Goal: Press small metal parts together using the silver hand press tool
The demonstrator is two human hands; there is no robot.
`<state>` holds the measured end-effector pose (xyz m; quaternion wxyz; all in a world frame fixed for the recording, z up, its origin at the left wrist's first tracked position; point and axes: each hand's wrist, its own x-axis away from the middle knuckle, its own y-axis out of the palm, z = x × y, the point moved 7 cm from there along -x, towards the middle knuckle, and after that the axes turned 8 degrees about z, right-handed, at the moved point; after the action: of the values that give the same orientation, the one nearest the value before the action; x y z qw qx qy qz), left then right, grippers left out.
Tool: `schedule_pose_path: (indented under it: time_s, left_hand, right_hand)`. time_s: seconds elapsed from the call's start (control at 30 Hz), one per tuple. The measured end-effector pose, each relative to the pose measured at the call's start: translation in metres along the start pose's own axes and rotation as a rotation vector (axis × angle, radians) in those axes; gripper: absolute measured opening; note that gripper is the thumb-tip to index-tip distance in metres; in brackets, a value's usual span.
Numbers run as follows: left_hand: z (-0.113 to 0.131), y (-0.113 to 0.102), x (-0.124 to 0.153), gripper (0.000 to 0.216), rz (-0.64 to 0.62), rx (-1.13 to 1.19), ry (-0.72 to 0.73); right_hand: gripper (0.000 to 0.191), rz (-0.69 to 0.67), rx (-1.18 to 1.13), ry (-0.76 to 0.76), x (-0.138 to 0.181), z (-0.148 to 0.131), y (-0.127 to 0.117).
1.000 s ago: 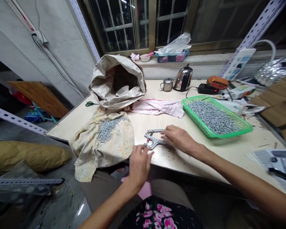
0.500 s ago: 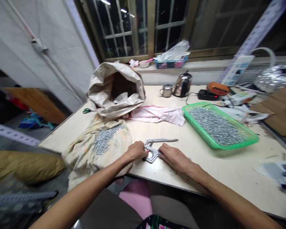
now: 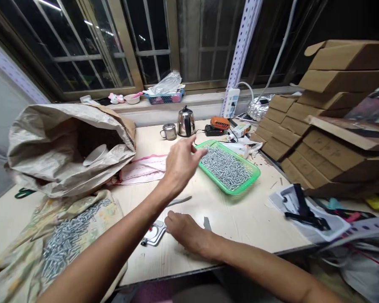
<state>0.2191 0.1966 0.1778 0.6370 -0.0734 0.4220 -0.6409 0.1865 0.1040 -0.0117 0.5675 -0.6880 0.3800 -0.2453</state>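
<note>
My left hand (image 3: 180, 158) is raised over the table at the near-left corner of a green plastic basket (image 3: 244, 188). Its thumb and index finger are spread, and nothing shows between them. Silvery screw-like metal pieces (image 3: 225, 166) fill the basket. Lower down, my right hand (image 3: 182, 230) rests on the table with curled fingers, gripping the edge of a grey metal part (image 3: 158, 234) with a round opening and a bit of red. My left forearm hides some of that part. A slim grey bar (image 3: 180, 201) lies just beyond it.
At left, a large paper-like sack (image 3: 66, 164) gapes behind a patterned cloth (image 3: 109, 214) with a heap of small metal pieces (image 3: 71, 235). A kettle (image 3: 186, 122) and metal cup (image 3: 169, 131) stand at the back. Cardboard boxes (image 3: 328, 155) pile up at right.
The view has swung to the right. My left hand has let go of the metal part and moved up and right to the green basket. My right hand stays at the part.
</note>
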Motion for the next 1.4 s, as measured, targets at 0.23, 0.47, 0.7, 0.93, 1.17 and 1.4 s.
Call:
schedule_pose_path:
  time_s: [0.23, 0.47, 0.7, 0.93, 1.17, 1.4]
  left_hand:
    - [-0.096, -0.03, 0.109, 0.02, 0.0, -0.251, -0.064]
    - [-0.237, -0.157, 0.216, 0.021, 0.091, -0.85, -0.386]
    - [-0.29, -0.18, 0.215, 0.023, -0.081, -0.944, -0.315]
    - [-0.293, -0.152, 0.195, 0.024, -0.403, -1.046, -0.103]
    - [-0.294, -0.149, 0.187, 0.021, -0.504, -0.993, -0.022]
    - [-0.253, -0.151, 0.186, 0.017, -0.126, -0.539, -0.14]
  right_hand:
    - [0.019, 0.091, -0.143, -0.102, 0.004, -0.007, 0.006]
    - [0.017, 0.24, 0.022, -0.148, 0.022, 0.0, 0.019]
    - [0.026, 0.383, 0.019, -0.186, 0.021, -0.002, 0.015]
    - [0.026, 0.335, -0.043, -0.184, 0.017, 0.004, 0.018]
    - [0.017, 0.242, -0.083, -0.147, 0.014, 0.004, 0.013]
    - [0.023, 0.316, 0.086, -0.246, 0.013, 0.001, 0.004]
